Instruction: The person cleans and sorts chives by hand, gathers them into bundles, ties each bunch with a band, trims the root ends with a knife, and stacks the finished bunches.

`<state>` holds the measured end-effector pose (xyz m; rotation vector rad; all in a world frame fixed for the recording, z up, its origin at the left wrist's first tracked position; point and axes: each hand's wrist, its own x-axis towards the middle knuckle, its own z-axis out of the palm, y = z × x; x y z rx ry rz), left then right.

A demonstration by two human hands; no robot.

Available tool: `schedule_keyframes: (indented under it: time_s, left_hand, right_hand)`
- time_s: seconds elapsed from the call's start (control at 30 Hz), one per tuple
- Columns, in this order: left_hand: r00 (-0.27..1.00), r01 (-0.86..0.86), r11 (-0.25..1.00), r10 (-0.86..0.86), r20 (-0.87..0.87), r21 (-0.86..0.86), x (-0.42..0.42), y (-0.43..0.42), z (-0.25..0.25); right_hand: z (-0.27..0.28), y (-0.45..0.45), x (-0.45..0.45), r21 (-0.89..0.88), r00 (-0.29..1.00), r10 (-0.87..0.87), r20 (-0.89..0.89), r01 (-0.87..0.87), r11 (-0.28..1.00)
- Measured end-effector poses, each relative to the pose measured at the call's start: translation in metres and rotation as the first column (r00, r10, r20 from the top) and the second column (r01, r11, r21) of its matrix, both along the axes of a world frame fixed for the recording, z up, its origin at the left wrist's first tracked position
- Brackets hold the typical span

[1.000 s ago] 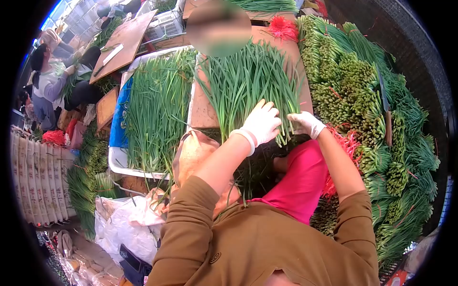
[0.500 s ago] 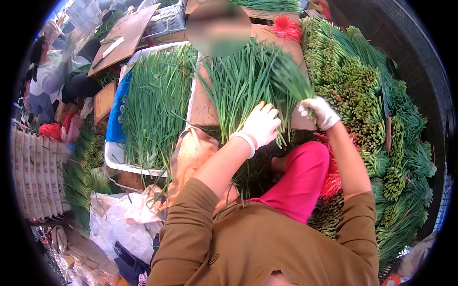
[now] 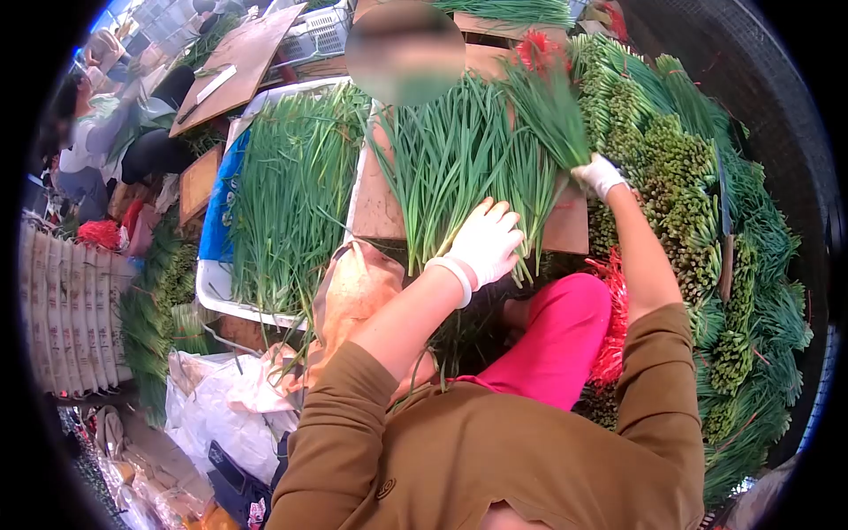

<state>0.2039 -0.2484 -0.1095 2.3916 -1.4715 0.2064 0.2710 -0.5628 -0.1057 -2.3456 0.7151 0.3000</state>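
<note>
Loose long green stalks (image 3: 442, 168) lie on a brown board (image 3: 375, 203) in front of me, leaf tips pointing away. My left hand (image 3: 486, 240), in a white glove, rests on their near ends with its fingers bent over them; whether it grips any is unclear. To the right, my right hand (image 3: 601, 177), also gloved, is closed round the lower end of a green bunch (image 3: 552, 119). That bunch slants up and left over the board's right edge, its tips near the red ties (image 3: 539, 51).
A white tray (image 3: 212, 287) of green stalks stands left of the board. Tied bundles (image 3: 671, 177) are piled high on the right, with a knife (image 3: 725, 256) among them. More red ties (image 3: 609, 327) hang beside my knee. A person (image 3: 97, 141) sits at the far left.
My right hand has closed on a bunch at the near edge and carried it up and right, away from the other stalks. My left hand has stayed nearly in place.
</note>
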Motion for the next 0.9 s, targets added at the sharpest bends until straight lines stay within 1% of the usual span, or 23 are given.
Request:
schedule_keyframes:
  time_s: [0.03, 0.07, 0.13, 0.2, 0.23, 0.27, 0.3, 0.33, 0.37, 0.4, 0.43, 0.47, 0.5, 0.53, 0.57, 0.6, 0.63, 0.73, 0.77, 0.8, 0.83, 0.87, 0.9]
  left_hand:
    - [1.000, 0.002, 1.000, -0.002, 0.004, -0.002, 0.001, 0.000, 0.000]
    - [1.000, 0.005, 1.000, -0.005, 0.007, -0.004, 0.001, 0.000, 0.001]
    - [1.000, 0.011, 1.000, -0.011, -0.007, 0.000, 0.002, 0.000, 0.001]
    - [0.999, 0.019, 1.000, -0.019, -0.038, 0.013, 0.003, -0.001, 0.005]
    - [0.999, 0.023, 0.999, -0.023, -0.027, 0.030, 0.004, -0.002, 0.005]
    - [0.999, 0.034, 0.999, -0.032, -0.036, 0.043, 0.006, -0.003, 0.006]
    - [0.998, 0.043, 0.998, -0.040, -0.046, 0.056, 0.008, -0.003, 0.007]
    - [0.997, 0.050, 0.996, -0.046, -0.056, 0.070, 0.010, -0.003, 0.009]
    - [0.996, 0.059, 0.997, -0.056, -0.066, 0.040, 0.011, -0.003, 0.012]
    - [0.996, 0.062, 0.997, -0.059, -0.064, 0.049, 0.013, -0.003, 0.014]
    - [0.996, 0.066, 0.996, -0.062, -0.062, 0.058, 0.015, -0.004, 0.017]
    - [0.996, 0.068, 0.995, -0.065, -0.060, 0.066, 0.016, -0.006, 0.019]
    - [0.998, 0.051, 0.997, -0.049, -0.026, 0.061, 0.017, -0.006, 0.021]
    - [0.999, 0.045, 0.998, -0.044, -0.030, 0.053, 0.017, -0.007, 0.020]
    - [0.999, 0.040, 0.998, -0.038, -0.033, 0.046, 0.016, -0.007, 0.018]
    - [0.999, 0.033, 0.999, -0.032, -0.034, 0.040, 0.016, -0.007, 0.018]
    - [0.999, 0.030, 0.996, -0.027, -0.040, 0.088, 0.015, -0.008, 0.019]
    - [0.999, 0.047, 0.996, -0.048, 0.004, 0.082, 0.012, -0.003, 0.020]
    - [0.999, 0.047, 0.994, -0.050, 0.021, 0.102, 0.010, -0.001, 0.021]
    - [0.998, 0.049, 0.992, -0.054, 0.038, 0.118, 0.010, 0.001, 0.025]
    - [0.997, 0.050, 0.990, -0.058, 0.057, 0.132, 0.009, 0.000, 0.027]
    - [0.994, 0.058, 0.993, -0.067, 0.084, 0.105, 0.008, -0.001, 0.027]
    - [0.991, 0.066, 0.995, -0.075, 0.111, 0.079, 0.008, -0.003, 0.027]
  right_hand:
    - [-0.011, -0.002, -0.004, -0.303, 0.997, 0.074, -0.037, -0.082, 0.949]
    - [-0.012, -0.006, -0.004, -0.220, 0.997, 0.059, -0.059, -0.070, 0.973]
    - [-0.024, -0.010, -0.008, -0.302, 0.997, 0.045, 0.068, -0.023, 0.953]
    - [0.020, 0.010, -0.028, -0.472, 0.966, 0.188, 0.175, -0.085, 0.878]
    - [0.037, 0.015, -0.035, -0.547, 0.946, 0.273, 0.175, -0.137, 0.826]
    - [0.046, 0.020, -0.044, -0.622, 0.876, 0.482, -0.010, -0.382, 0.683]
    - [0.053, 0.026, -0.055, -0.637, 0.738, 0.641, -0.209, -0.600, 0.484]
    - [0.057, 0.036, -0.066, -0.590, 0.542, 0.738, -0.401, -0.769, 0.244]
    - [0.060, 0.053, -0.082, -0.495, 0.392, 0.851, -0.349, -0.848, 0.187]
    - [0.061, 0.074, -0.099, -0.403, 0.233, 0.934, -0.271, -0.908, 0.110]
    - [0.053, 0.091, -0.115, -0.247, 0.334, 0.858, -0.391, -0.936, 0.252]
    - [0.044, 0.107, -0.129, -0.102, 0.395, 0.758, -0.519, -0.909, 0.404]
    - [0.040, 0.126, -0.138, -0.041, 0.278, 0.812, -0.514, -0.953, 0.301]
    - [0.036, 0.140, -0.148, 0.021, 0.157, 0.852, -0.500, -0.981, 0.193]
    - [0.005, 0.140, -0.157, -0.010, 0.313, 0.901, -0.300, -0.946, 0.325]
    - [-0.021, 0.141, -0.162, -0.014, 0.453, 0.888, -0.083, -0.891, 0.453]
    - [-0.020, 0.151, -0.162, -0.119, 0.563, 0.826, 0.019, -0.819, 0.561]
    - [-0.017, 0.152, -0.168, -0.008, 0.614, 0.765, 0.196, -0.779, 0.627]
    - [0.012, 0.154, -0.164, 0.195, 0.605, 0.794, 0.059, -0.787, 0.585]
    - [0.023, 0.146, -0.160, 0.561, 0.712, 0.687, -0.148, -0.511, 0.651]
    - [0.017, 0.125, -0.156, 0.642, 0.735, 0.659, -0.158, -0.430, 0.634]
    - [0.011, 0.106, -0.152, 0.716, 0.756, 0.632, -0.172, -0.345, 0.607]
    - [0.019, 0.099, -0.143, 0.484, 0.742, 0.619, -0.257, -0.455, 0.747]
